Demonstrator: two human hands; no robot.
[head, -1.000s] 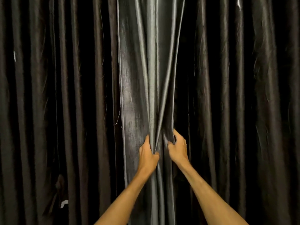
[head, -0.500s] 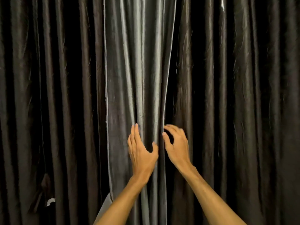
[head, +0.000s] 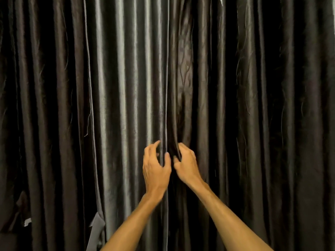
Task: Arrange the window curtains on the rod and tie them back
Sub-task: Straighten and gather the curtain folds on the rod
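**Item 1. Grey panel** (head: 126, 105): the lighter, sheeny curtain length hanging in straight parallel pleats at centre view; it is the reference for all entries below. A second ago its pleats were pinched into a waist; they now fall loose and evenly spread.

**Item 2. Right-side curtain** (head: 235, 105): darker cloth, creased, meeting the grey panel's right hem.

**Item 3. Left-side curtain** (head: 45, 105): darker cloth behind the grey panel's left hem.

**Item 4. Left hand** (head: 155, 169): at the grey panel's right hem, low down. Fingers and thumb are curled round that hem fold; the outline is blurred. Half a second ago it lay flat on the panel, fingers straight.

**Item 5. Right hand** (head: 186, 163): just right of the grey panel's hem, nearly touching the left hand. Fingers are dug into a bunched fold of the right-side curtain and clamped on it. Half a second ago they were spread, holding no cloth.

**Item 6. Pale flap** (head: 97, 225): at the grey panel's lower left hem, turned outward.

**Item 7. White scrap** (head: 27, 221): well left of the grey panel, low; too small to identify.
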